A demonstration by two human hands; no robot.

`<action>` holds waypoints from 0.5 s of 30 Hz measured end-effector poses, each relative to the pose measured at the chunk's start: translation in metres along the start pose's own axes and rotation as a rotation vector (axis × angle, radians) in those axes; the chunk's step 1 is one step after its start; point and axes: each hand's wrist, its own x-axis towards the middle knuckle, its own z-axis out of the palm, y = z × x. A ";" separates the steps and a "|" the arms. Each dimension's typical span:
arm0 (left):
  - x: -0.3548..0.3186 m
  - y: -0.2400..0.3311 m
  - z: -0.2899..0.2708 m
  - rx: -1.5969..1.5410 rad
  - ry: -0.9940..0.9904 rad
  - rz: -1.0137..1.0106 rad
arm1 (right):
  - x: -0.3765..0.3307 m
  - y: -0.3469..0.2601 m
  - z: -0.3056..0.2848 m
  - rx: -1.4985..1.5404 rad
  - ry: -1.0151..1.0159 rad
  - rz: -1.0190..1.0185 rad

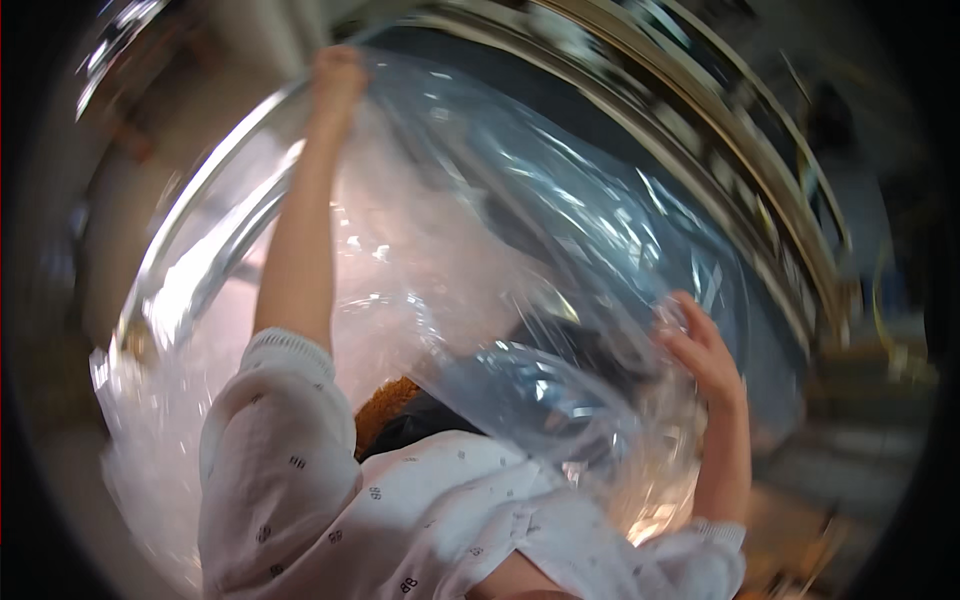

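Plastic sheet (560, 215), clear and creased, stretched between two hands above a dark surface (480, 65), short of its far edge. Left hand (340, 72) clenched on the sheet near the far left corner; right hand (703, 352) pinching a fold near the right edge. Spreading appears in hand; the next move calls for even tension. Beyond, blurred rails (690, 130) and a dim room.

On my feed, the sheet (430, 230) spreads across the middle before the torso (440, 510), with the left fingers (340, 58) at its far left and the right fingers (703, 325) at its right, nearer the torso. Beyond, to the right, I see the surface (520, 90) partly under the sheet, then the rails (822, 278) behind that.
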 end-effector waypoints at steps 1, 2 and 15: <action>0.029 -0.042 -0.008 0.338 0.061 0.564 | -0.004 0.014 -0.001 0.063 -0.173 0.016; 0.057 -0.068 -0.020 0.700 0.088 0.647 | -0.007 0.032 -0.007 -0.009 -0.361 0.134; 0.079 -0.058 0.022 0.794 -0.065 0.992 | -0.167 0.280 -0.093 -1.268 1.395 0.467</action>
